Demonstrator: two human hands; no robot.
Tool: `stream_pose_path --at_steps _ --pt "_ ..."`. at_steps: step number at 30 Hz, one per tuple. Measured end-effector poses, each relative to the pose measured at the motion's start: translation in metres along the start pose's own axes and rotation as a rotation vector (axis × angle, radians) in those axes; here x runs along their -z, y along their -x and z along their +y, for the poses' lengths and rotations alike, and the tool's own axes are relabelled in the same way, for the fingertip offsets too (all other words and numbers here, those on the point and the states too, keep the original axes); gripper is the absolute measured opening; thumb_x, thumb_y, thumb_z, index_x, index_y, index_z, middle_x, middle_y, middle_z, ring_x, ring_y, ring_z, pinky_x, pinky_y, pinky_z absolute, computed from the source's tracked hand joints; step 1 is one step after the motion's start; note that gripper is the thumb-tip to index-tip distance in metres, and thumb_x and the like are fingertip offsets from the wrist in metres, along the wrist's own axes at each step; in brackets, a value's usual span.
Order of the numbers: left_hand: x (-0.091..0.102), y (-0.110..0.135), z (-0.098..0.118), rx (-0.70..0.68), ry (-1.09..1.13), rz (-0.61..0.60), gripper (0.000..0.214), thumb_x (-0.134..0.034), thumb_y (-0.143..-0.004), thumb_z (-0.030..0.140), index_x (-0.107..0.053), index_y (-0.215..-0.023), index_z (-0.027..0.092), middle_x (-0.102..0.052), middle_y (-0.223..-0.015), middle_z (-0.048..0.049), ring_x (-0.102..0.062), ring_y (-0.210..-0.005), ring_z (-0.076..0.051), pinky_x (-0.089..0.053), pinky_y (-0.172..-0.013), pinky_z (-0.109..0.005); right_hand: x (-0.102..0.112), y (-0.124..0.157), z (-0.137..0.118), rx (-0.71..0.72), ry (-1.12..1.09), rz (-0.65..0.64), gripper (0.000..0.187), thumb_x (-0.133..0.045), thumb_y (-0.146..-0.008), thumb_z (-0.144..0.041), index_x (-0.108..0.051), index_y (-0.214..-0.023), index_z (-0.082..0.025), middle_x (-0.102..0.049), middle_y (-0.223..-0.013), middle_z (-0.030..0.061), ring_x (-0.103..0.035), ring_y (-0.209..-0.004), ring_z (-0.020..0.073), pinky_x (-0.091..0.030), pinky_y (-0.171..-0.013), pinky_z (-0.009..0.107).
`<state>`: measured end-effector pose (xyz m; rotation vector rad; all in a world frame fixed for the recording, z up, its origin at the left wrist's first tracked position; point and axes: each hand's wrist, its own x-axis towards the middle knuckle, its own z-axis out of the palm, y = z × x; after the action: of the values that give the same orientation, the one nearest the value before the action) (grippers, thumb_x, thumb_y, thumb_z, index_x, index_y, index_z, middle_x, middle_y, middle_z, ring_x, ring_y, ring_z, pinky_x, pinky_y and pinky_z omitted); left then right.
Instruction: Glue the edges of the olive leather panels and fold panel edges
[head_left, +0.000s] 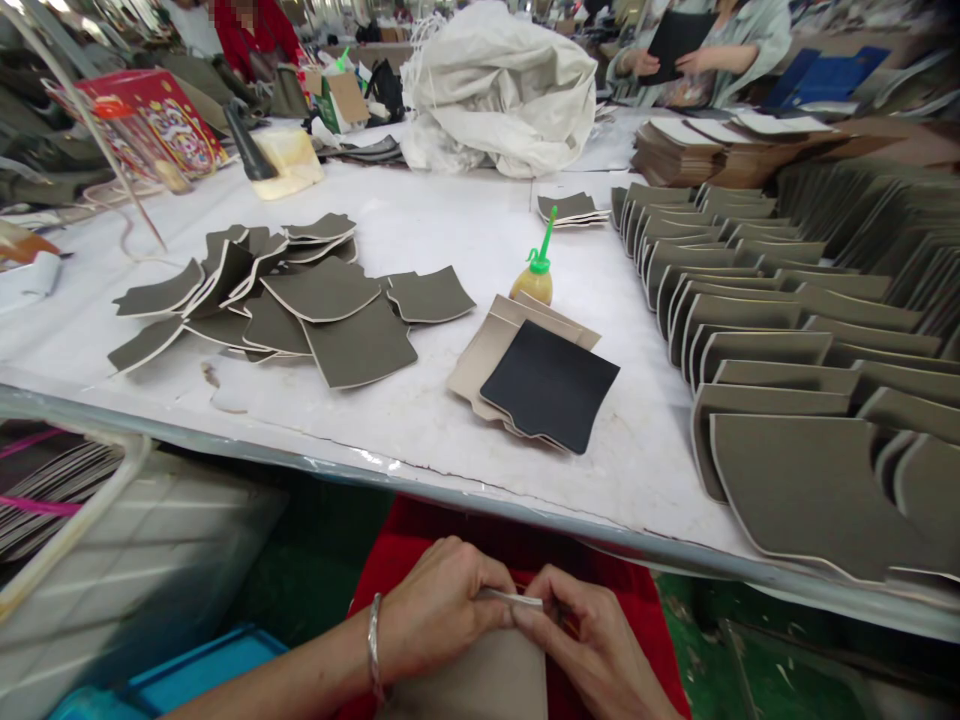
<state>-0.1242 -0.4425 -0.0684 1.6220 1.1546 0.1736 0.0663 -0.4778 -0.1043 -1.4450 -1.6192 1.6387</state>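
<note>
Low in the view, over a red cloth (pixel 397 560) on the lap, both hands are closed on one flat beige panel (pixel 480 675). My left hand (pixel 450 605), with a silver bangle at the wrist, grips its upper edge. Close beside it my right hand (pixel 592 630) pinches the upper right corner, where a pale edge strip (pixel 517 598) shows between the fingers. Whether the fingers hold anything smaller is hidden. On the table ahead, a black panel (pixel 551 385) lies over several beige pieces (pixel 480 355). Behind these stands a squeeze bottle (pixel 534 280) with a green nozzle.
A loose heap of olive panels (pixel 360 340) covers the table's left part. Rows of upright olive panels (pixel 780 370) fill its right side. A white sack (pixel 502 90) sits at the back. Across the table, another person's hands (pixel 697 60) hold a dark panel. A crate (pixel 150 560) stands lower left.
</note>
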Motion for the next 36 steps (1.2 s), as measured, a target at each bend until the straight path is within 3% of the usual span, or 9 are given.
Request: stream_pose_path --at_steps 5,11,27,36 --pt "0.002 -0.002 -0.002 0.042 -0.007 0.006 0.016 -0.063 -0.079 0.027 -0.077 -0.082 0.021 -0.071 -0.071 0.0007 -0.063 -0.070 -0.019 -0.033 -0.058 -0.023 0.004 0.006 0.002 0.077 -0.008 0.069 0.023 -0.062 -0.087 -0.036 -0.056 -0.104 -0.021 -0.062 -0.084 -0.0001 -0.057 -0.071 0.0146 -0.046 -0.065 0.024" --pt "0.004 0.000 0.007 0.055 -0.051 -0.011 0.015 -0.066 -0.077 0.028 -0.075 -0.089 0.025 -0.074 -0.085 0.0007 -0.064 -0.079 -0.021 -0.039 -0.070 -0.025 0.008 0.006 -0.005 0.198 0.149 0.080 0.006 -0.055 -0.090 -0.028 -0.055 -0.089 -0.022 -0.059 -0.076 -0.0024 -0.056 -0.064 0.0126 -0.045 -0.060 0.022" --pt "-0.002 -0.001 0.007 0.090 -0.084 0.011 0.010 -0.065 -0.074 0.026 -0.073 -0.081 0.024 -0.072 -0.076 0.0010 -0.061 -0.072 -0.020 -0.034 -0.063 -0.026 0.013 0.005 -0.008 0.253 0.425 0.000 0.011 -0.045 -0.094 -0.019 -0.052 -0.086 -0.022 -0.060 -0.084 0.0016 -0.060 -0.072 0.0160 -0.045 -0.063 0.026" --pt "-0.003 -0.001 0.006 0.097 -0.107 -0.001 0.011 -0.061 -0.072 0.024 -0.071 -0.077 0.023 -0.068 -0.069 0.0026 -0.058 -0.065 -0.016 -0.031 -0.058 -0.024 0.010 0.003 0.005 0.252 0.532 -0.048 0.012 -0.045 -0.094 -0.014 -0.052 -0.089 -0.021 -0.060 -0.086 0.0020 -0.061 -0.073 0.0179 -0.044 -0.064 0.029"
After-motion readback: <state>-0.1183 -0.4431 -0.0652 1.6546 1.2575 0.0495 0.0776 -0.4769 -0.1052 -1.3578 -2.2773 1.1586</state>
